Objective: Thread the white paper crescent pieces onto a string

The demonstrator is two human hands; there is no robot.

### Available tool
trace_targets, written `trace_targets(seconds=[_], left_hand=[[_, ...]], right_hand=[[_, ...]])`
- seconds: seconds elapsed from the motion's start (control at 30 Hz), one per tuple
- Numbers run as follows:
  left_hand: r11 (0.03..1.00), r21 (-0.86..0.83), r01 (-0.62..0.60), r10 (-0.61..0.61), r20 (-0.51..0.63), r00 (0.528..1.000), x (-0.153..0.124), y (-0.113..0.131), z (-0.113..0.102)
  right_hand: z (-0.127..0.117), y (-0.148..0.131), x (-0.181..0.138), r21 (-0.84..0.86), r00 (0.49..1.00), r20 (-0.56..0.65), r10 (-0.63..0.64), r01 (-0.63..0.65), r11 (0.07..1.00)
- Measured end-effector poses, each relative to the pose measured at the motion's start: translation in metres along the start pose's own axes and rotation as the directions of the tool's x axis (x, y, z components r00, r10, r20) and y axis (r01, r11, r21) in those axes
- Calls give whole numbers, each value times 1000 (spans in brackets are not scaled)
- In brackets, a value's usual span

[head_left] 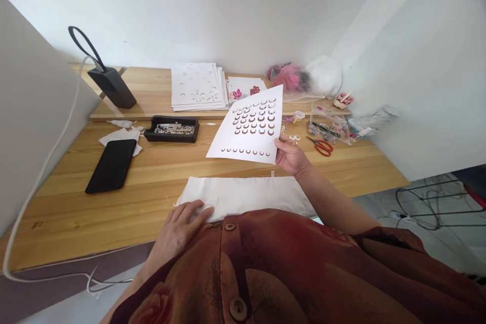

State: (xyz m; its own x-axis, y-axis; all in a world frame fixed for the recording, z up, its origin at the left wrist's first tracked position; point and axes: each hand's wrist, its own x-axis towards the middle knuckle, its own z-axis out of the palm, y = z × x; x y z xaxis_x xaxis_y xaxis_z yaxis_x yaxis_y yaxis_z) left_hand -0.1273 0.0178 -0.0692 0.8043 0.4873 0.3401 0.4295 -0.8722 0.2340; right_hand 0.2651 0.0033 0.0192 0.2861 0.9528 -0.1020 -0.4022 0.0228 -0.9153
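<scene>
My right hand (291, 156) pinches the right edge of a white paper sheet (224, 136), which is tilted up above the table. Rows of crescent-shaped cutouts run across the sheet, with a row of smaller ones along its lower edge. Closest to me, a folded white cloth (246, 193) lies along the table's front. My left hand (181, 225) rests flat on the cloth's left end, fingers stretched out. Just right of my right hand, small white crescent pieces (295, 137) lie on the wood.
A phone (111, 166) and a black tray (171, 136) of small beads are at left. Stacked cutout sheets (193, 73) sit on a raised board. Red-handled scissors (322, 148) and a clear plastic box (329, 129) lie right. A black speaker-like block (112, 88) stands back left.
</scene>
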Motion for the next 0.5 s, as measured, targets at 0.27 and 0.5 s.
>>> trace_targets(seconds=[0.27, 0.5], left_hand=[[993, -41, 109, -111, -51, 993, 0, 9, -1], [988, 25, 149, -147, -88, 985, 9, 30, -9]], right_hand=[[-8, -5, -10, 25, 999, 30, -13, 12, 1000], [-17, -11, -18, 41, 992, 127, -22, 17, 999]])
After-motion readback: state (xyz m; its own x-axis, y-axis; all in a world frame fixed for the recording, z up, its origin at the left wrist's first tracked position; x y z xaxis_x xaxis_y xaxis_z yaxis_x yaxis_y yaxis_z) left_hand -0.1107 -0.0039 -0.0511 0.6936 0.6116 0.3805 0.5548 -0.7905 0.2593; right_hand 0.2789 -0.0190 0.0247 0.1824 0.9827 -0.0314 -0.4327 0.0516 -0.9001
